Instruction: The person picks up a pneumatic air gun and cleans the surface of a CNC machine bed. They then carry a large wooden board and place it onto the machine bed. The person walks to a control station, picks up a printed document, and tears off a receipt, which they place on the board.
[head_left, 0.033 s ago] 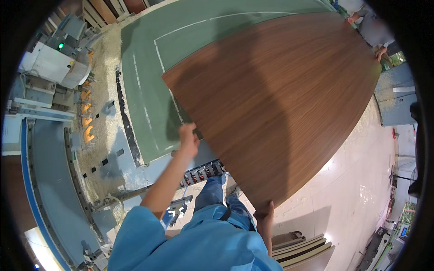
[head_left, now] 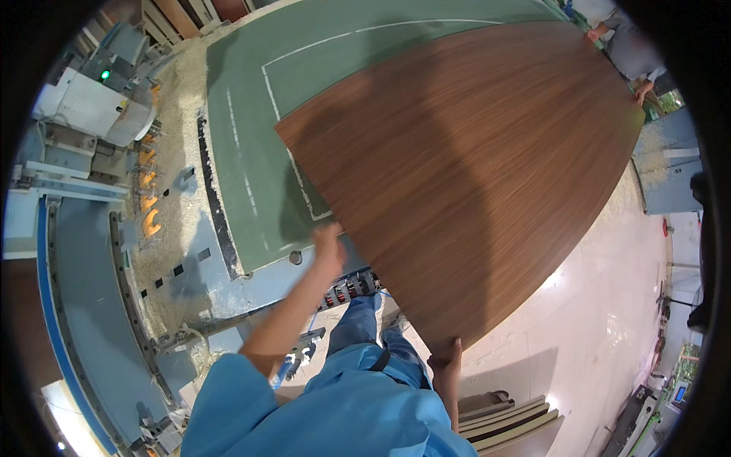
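Note:
A large brown wood-grain panel [head_left: 426, 152] lies partly over a green machine bed [head_left: 236, 152], and its near corner juts out towards me. My right hand [head_left: 445, 369] grips that corner, with the thumb on the top face and the fingers hidden underneath. Beside the panel's left edge is my left hand [head_left: 329, 247]. It is smeared by motion, and I cannot tell whether it touches the edge. At the far right end, another person's hands [head_left: 643, 93] are at the panel's far edge.
On the left stands a white and grey machine head [head_left: 95, 110] with a green light. Orange hooked parts [head_left: 150, 222] line the dusty bed side. Below my left arm runs a control strip [head_left: 346, 289]. Stacked boards [head_left: 510, 426] rest at lower right on the pale floor [head_left: 586, 320].
My left hand has come nearer to me along the panel's left edge. My right hand keeps its grip on the corner, and the panel has hardly moved.

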### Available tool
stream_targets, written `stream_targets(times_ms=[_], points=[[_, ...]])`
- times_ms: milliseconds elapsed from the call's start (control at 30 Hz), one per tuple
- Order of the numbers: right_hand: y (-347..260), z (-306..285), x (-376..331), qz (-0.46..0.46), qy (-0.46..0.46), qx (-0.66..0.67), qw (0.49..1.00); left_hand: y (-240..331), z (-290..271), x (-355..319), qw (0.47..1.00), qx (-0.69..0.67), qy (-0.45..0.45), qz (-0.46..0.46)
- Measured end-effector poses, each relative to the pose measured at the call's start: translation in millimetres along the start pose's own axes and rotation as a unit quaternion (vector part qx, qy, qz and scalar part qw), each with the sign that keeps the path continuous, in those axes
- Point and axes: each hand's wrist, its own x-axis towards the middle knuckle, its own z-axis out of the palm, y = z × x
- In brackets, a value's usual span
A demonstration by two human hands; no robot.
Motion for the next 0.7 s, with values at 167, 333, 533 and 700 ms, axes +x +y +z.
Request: stream_targets(times_ms=[167, 333, 533, 700], points=[[8.6, -8.9, 19.4, 0.003, -0.053, 0.011, 0.999, -105.7, 15.2, -72.9, 0.994, -0.031, -0.085, -0.062], [24.9, -14.3, 39.3, -0.019, -0.079, -0.025, 0.996, -87.9, 30.0, -76.5, 0.985, -0.098, -0.121, -0.069], [10.2, -7.4, 30.8, -0.038, -0.076, -0.113, 0.99, -62.6, 41.7, -81.0, 0.971, -0.12, -0.132, -0.162], [-50.9, 4.9, 3.6, 0.079, -0.072, -0.505, 0.856, -28.3, 28.6, -76.6, 0.966, -0.138, -0.098, -0.196]])
